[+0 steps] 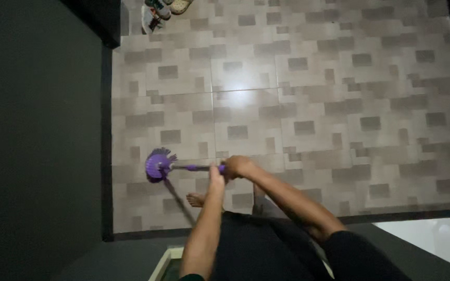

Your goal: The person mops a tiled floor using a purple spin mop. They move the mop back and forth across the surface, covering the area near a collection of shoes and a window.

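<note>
— Where is the mop?
— The purple mop (158,165) sits on the tiled floor (339,93) close to its left edge, beside the dark wall (37,130).
— And the hands?
— The right hand (238,166) and left hand (215,174) both clasp the handle (a bare foot (196,199) shows below).

Both hands (227,169) closed, arms outstretched

Dim, grainy pic — overhead glare on floor tiles (240,96), dark left wall (37,135), soft blur.
</note>
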